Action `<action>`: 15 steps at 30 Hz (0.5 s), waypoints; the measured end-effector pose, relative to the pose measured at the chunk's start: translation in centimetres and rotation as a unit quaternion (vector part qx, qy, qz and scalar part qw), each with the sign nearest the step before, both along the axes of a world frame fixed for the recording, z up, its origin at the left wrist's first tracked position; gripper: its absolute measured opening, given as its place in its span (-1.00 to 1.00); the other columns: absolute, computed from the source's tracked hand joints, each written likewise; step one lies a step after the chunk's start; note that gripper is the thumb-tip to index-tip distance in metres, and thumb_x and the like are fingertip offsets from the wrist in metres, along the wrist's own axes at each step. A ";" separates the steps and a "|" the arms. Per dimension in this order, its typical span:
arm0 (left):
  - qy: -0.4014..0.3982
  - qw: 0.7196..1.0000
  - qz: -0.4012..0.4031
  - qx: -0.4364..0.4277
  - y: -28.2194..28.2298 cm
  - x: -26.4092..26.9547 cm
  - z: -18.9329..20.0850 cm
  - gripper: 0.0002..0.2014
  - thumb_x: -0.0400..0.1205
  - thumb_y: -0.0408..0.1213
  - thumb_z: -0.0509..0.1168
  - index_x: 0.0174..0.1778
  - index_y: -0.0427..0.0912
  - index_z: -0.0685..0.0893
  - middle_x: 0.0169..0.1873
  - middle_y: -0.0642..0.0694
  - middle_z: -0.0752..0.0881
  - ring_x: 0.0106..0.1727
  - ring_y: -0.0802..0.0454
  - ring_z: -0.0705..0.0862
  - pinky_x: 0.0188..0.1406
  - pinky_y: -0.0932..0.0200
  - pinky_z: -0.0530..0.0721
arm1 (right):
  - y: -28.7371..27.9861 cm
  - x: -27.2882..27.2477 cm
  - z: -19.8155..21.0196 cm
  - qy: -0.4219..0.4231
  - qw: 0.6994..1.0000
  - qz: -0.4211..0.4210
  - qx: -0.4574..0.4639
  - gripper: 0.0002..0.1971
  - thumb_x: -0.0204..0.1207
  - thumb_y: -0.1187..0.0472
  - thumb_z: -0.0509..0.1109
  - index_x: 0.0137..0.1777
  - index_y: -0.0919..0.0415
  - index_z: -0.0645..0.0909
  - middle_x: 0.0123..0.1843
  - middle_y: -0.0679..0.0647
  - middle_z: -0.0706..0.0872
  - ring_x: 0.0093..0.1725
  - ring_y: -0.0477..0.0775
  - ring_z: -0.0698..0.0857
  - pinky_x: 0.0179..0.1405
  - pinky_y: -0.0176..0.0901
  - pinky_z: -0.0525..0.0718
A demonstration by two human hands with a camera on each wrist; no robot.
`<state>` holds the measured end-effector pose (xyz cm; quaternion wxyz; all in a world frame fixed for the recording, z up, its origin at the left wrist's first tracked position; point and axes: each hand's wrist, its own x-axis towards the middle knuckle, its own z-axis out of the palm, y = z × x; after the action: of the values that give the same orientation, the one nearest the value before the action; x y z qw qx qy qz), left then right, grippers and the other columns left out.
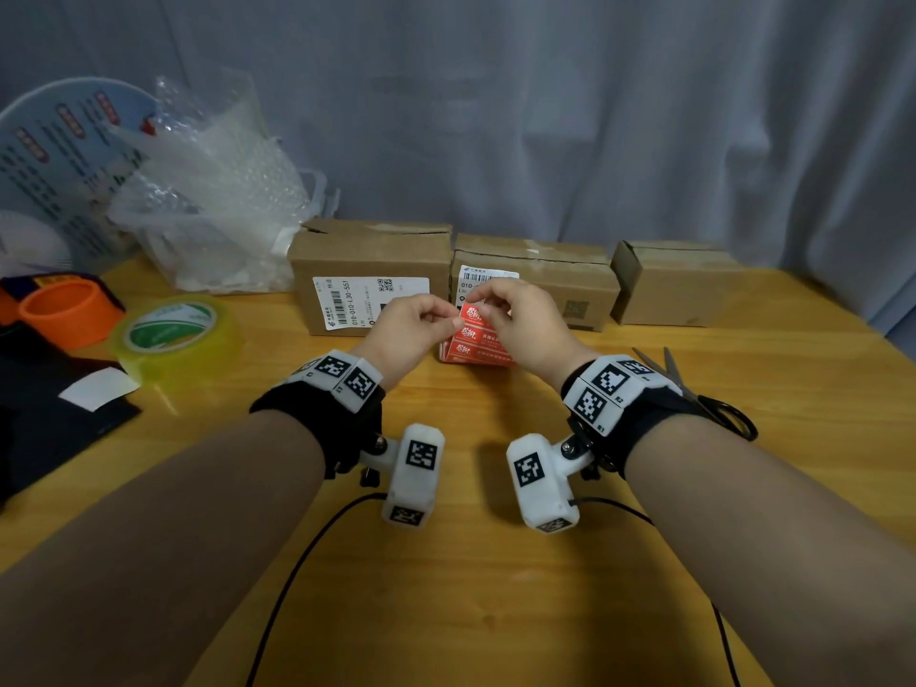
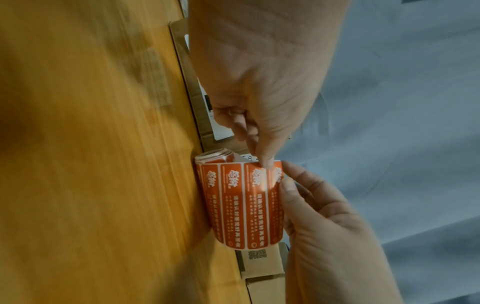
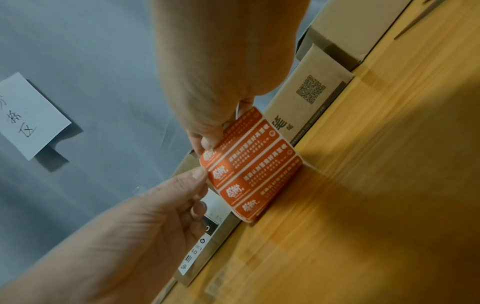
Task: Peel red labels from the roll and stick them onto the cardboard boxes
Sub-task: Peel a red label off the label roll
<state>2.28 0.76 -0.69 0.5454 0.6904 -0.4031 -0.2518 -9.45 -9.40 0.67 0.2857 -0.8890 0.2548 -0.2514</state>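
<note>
A roll of red labels (image 1: 473,347) stands on the wooden table (image 1: 495,562) in front of the middle cardboard box (image 1: 560,290), its loose strip lifted. My left hand (image 1: 448,322) pinches the left corner of the top label (image 2: 272,174). My right hand (image 1: 488,309) grips the strip's upper edge from the right, thumb on the red face (image 3: 233,133). A second box (image 1: 369,275) with a white shipping label sits to the left, and a plain third box (image 1: 669,285) to the right. In both wrist views the roll (image 2: 241,205) (image 3: 259,170) leans against the box front.
A clear tape roll (image 1: 176,334) and an orange ring (image 1: 67,309) lie at the left, near a black sheet with a white paper slip (image 1: 99,389). Bubble wrap (image 1: 213,205) is piled behind them. Scissors (image 1: 694,389) rest by my right wrist. Black cables cross the near table.
</note>
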 end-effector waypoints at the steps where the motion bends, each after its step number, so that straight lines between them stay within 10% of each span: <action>1: 0.007 1.000 -0.003 -0.001 0.0 0.0 0.1 -0.81 0.59 -0.35 0.35 0.07 -0.33 0.68 -0.20 -0.06 0.69 -0.17 0.12 0.67 -0.32 0.50 0.62 | 0.0 -0.1 0.1 -0.004 1.000 0.002 -0.007 -0.82 0.58 0.21 0.30 0.10 0.03 0.68 0.15 -0.02 0.73 0.20 0.06 0.64 0.34 0.23 0.51; 8: 0.058 0.998 -0.021 -0.010 0.1 -0.5 0.4 -0.90 0.62 -0.35 0.31 -0.01 -0.27 0.66 -0.15 -0.15 0.73 -0.11 0.01 0.71 -0.06 0.24 0.68 | 0.0 -0.3 0.3 -0.009 0.995 0.016 -0.096 -0.78 0.52 0.20 0.38 0.14 0.07 0.71 0.12 0.05 0.70 0.24 0.12 0.54 0.34 0.15 0.44; 15: 0.047 0.999 -0.008 -0.010 0.1 -0.6 0.8 -0.78 0.66 -0.33 0.23 0.08 -0.41 0.67 -0.35 -0.08 0.64 -0.31 0.15 0.59 -0.25 0.46 0.63 | 0.2 -0.4 0.3 -0.014 0.989 0.022 -0.144 -0.81 0.52 0.25 0.37 0.09 0.12 0.73 0.09 0.07 0.73 0.19 0.14 0.57 0.29 0.11 0.48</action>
<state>1.73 0.88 0.12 0.5688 0.6690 -0.3850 -0.2842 -9.88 -9.24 0.97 0.1640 -0.9227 0.1923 -0.2912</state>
